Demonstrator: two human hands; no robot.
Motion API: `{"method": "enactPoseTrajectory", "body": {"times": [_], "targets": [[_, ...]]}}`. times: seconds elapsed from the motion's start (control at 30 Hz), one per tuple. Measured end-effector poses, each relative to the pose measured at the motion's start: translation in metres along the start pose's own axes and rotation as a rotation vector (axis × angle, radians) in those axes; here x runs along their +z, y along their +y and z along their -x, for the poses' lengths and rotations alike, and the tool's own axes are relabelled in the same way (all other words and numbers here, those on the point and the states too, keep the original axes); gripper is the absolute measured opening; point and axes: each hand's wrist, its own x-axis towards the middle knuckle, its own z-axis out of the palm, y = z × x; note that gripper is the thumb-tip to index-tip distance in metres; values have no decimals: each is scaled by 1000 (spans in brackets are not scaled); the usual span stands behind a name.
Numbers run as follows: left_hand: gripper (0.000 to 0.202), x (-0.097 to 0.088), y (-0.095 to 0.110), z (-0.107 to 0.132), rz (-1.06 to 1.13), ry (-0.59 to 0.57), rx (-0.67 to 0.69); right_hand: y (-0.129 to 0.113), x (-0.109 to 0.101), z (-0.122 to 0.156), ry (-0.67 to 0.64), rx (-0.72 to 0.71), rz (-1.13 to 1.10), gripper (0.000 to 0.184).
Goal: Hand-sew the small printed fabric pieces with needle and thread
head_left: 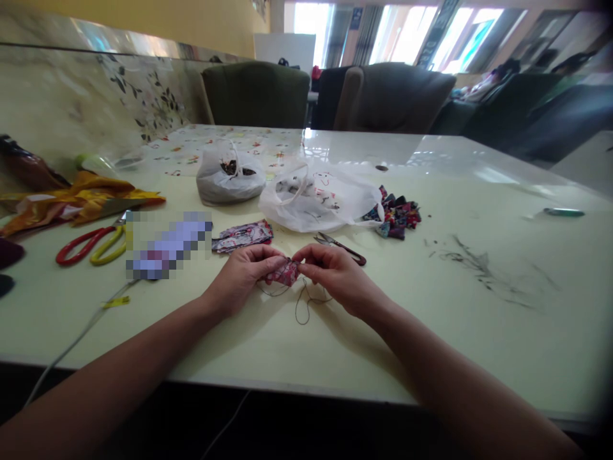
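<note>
Between my two hands is a small piece of red patterned fabric (286, 275). My left hand (244, 273) pinches its left side between thumb and fingers. At its upper right edge, my right hand (328, 268) has thumb and forefinger pressed together; whether a needle is between them is too small to tell. A dark thread (302, 313) loops down from the fabric onto the table. Just behind my right hand lie thread snips (342, 248). A stack of patterned fabric pieces (243, 236) rests behind my left hand.
A white plastic bag (316, 214) and a smaller filled bag (230, 185) stand farther back. Gathered fabric pieces (401, 217) lie beside them. Red-and-yellow-handled scissors (81, 248), a blurred-out device with a cable (90, 326), and orange cloth (90, 195) are left. Loose threads (479, 265) lie right.
</note>
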Motion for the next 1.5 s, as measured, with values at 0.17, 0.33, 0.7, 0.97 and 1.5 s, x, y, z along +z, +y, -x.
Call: {"method": "enactPoseTrajectory", "body": {"times": [0.17,0.33,0.7,0.97,1.5], "targets": [[17,0,1,0,69,-44,-26,3,-1,-1,1,6,-26,13],[16,-1,1,-1,147,-98,-61,2,-4,-2,-24,46,-112,17],[14,0,4,1,212,-167,-120,3,-8,-5,-52,98,-208,20],[16,1,-4,1,172,-242,-120,8,-2,-5,-74,34,-104,12],[20,12,-8,8,-279,-28,194,5,18,5,168,-607,787,18]]}}
